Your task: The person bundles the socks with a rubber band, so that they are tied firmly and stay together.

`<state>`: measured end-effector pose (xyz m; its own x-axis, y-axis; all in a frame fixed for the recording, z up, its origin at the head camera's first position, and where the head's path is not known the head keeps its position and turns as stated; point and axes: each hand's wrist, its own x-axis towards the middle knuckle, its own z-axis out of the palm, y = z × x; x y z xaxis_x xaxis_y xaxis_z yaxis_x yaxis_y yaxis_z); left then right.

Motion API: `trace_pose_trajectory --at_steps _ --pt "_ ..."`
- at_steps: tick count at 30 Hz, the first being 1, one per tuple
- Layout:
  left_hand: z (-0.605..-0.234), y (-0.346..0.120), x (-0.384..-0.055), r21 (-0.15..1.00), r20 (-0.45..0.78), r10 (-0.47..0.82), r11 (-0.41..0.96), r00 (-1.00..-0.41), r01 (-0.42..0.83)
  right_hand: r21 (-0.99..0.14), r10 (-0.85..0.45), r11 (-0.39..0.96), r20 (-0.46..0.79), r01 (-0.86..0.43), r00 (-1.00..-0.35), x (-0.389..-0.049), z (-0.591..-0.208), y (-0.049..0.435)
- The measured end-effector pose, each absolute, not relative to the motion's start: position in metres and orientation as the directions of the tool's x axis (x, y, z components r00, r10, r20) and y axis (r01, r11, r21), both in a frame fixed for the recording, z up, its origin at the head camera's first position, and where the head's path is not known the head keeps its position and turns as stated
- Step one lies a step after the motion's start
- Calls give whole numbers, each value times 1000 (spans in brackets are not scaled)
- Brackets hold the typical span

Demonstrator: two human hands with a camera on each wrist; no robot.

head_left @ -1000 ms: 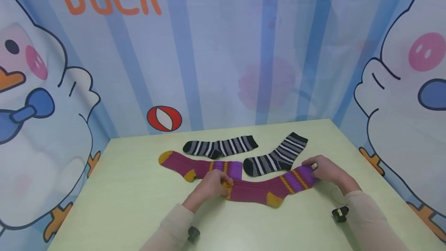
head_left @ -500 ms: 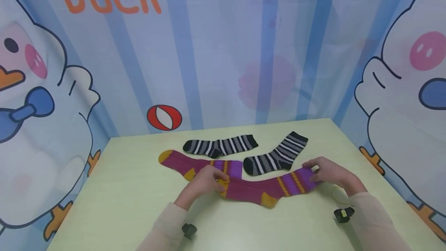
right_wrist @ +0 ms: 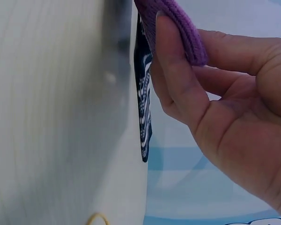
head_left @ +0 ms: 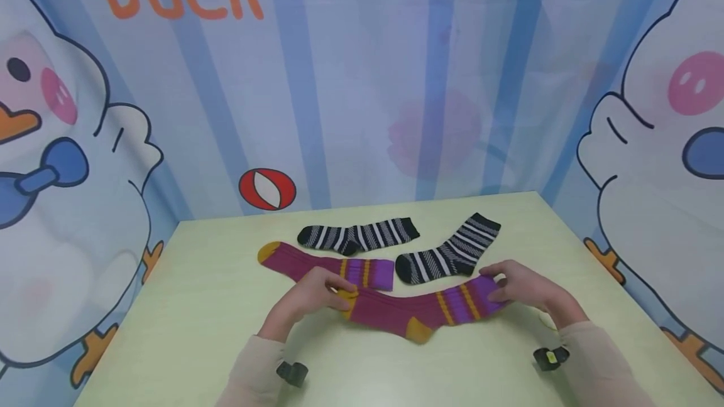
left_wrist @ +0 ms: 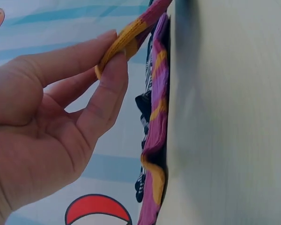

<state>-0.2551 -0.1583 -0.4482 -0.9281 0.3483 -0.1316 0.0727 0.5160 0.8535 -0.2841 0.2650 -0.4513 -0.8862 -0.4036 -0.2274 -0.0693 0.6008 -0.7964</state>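
Between my two hands stretches a magenta sock [head_left: 381, 313] with a yellow heel and toe and a purple, yellow-striped cuff. My left hand [head_left: 305, 297] pinches its toe, thumb and fingers meeting on the yellow knit [left_wrist: 126, 42]. At the other end, the purple cuff [right_wrist: 178, 28] is pinched by my right hand [head_left: 523, 284]. Both wrist views show the gripped ends raised off the table. A matching magenta sock [head_left: 317, 264] lies flat just behind, its heel hidden by my left hand.
Farther back on the pale table [head_left: 198, 306] lie two black-and-white striped socks, one on the left [head_left: 376, 235] and one angled on the right [head_left: 452, 257]. A thin yellow loop [right_wrist: 98, 218] rests near my right wrist. A printed curtain [head_left: 362, 80] stands behind the table.
Both hands have shifted left and slightly nearer me, carrying the magenta sock along; the left hand has moved farther. The other socks have stayed put.
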Motion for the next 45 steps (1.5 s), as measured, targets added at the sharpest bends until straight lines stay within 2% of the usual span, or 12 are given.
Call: trace_pose_trajectory --at_steps 9,22,32,40,45 --pt "-438 -177 -252 853 -130 355 515 -926 78 -858 -463 508 -199 -75 -864 -276 -450 251" --pt "-429 -218 -246 845 -134 430 521 -893 124 -883 -506 463 -188 -81 -842 -272 -449 227" --pt "-426 -240 -240 863 -156 448 495 -880 99 -903 -552 422 -181 -86 -814 -268 -450 216" --pt "-436 -251 -242 862 -214 470 503 -857 61 -891 -567 435 -158 -131 -809 -263 -455 206" --pt "-443 -250 -242 870 -228 447 493 -865 26 -871 -558 470 -164 -146 -814 -261 -457 202"
